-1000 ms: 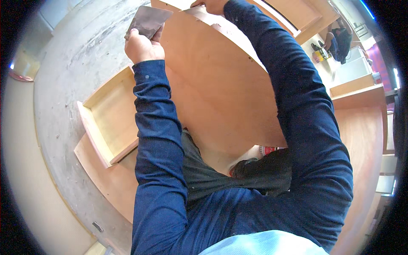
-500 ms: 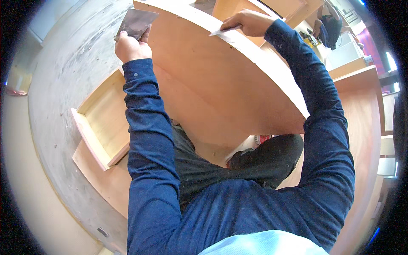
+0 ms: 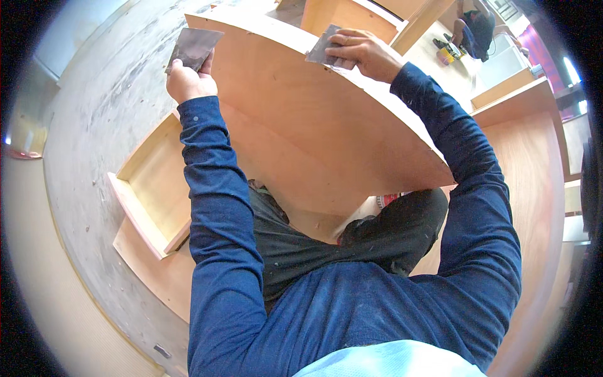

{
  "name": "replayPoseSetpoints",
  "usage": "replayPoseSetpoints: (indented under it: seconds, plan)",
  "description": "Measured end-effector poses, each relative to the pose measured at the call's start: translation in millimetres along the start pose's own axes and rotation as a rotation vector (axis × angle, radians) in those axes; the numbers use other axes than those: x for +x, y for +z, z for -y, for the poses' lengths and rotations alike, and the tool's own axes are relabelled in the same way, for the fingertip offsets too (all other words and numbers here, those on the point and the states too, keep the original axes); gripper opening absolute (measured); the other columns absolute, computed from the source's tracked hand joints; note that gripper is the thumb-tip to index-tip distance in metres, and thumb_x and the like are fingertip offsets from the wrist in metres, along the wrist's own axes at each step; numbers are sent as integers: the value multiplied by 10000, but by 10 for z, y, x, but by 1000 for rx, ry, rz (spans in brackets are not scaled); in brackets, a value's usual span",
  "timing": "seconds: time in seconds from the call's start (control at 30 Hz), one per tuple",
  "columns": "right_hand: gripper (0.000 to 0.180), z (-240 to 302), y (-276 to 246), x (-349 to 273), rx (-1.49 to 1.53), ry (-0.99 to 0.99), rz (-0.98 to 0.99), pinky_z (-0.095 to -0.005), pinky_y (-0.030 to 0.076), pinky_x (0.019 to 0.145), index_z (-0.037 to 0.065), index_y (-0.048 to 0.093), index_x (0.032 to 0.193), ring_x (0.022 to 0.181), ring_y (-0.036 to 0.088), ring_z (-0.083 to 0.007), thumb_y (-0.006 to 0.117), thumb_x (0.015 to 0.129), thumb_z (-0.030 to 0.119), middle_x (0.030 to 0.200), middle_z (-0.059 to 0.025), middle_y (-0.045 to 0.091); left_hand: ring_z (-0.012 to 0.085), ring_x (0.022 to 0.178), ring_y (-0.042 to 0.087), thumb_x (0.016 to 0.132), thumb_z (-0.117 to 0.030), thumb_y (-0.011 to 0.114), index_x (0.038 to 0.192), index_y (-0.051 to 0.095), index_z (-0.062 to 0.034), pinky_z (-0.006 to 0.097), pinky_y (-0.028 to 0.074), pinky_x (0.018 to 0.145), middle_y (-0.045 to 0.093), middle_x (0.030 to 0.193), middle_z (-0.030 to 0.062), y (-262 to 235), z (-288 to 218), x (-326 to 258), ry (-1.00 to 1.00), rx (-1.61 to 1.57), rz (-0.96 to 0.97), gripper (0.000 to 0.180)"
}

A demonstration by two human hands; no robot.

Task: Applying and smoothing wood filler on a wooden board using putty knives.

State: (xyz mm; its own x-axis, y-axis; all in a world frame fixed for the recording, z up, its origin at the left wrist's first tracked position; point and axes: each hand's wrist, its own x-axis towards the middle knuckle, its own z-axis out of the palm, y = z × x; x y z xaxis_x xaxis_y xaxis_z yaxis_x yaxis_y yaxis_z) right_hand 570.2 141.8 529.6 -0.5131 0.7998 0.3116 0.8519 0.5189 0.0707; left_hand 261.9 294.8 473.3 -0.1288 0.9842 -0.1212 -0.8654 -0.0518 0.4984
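Observation:
My left hand is closed around a flat grey metal putty scraper, its broad face up, beside the far-left end of a curved wooden panel. In my right hand is a second thin grey putty scraper, pinched with the fingers laid over its back. This scraper lies over the panel's pale upper edge; whether it touches the wood I cannot tell. The panel stands on its side in front of my bent legs. Any filler on either blade is too small to make out.
An open wooden drawer rests left of my arm on another board. Large wooden panels stand at the right. A red-and-white can sits behind my knee. Another person works at the far right near a yellow container.
My right hand has turned its scraper from nearly edge-on to show the broad face, and sits lower in view. My left hand still holds its scraper, slightly lower. The whole view has shifted a little.

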Motion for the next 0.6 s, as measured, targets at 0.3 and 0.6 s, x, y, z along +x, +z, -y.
replayPoseSetpoints:
  seconds: [0.3, 0.6]
  plan:
    - [223, 36, -294, -8, 349, 19, 167, -388, 507, 943, 71, 725, 1013, 1105, 620, -272, 615, 847, -29, 1128, -130, 680, 387, 982, 630, 961, -114, 367, 1225, 414, 91, 478, 622, 760, 545, 1176, 243, -17, -112, -13, 40, 25, -32, 338]
    - [468, -312, 140, 1082, 146, 142, 150, -397, 394, 1060, 107, 710, 1123, 1188, 566, -308, 460, 780, -90, 1222, -156, 641, 408, 1031, 600, 990, -128, 316, 1254, 373, 129, 505, 572, 881, 510, 1205, 282, 49, -11, -31, -26, 34, 19, 373]
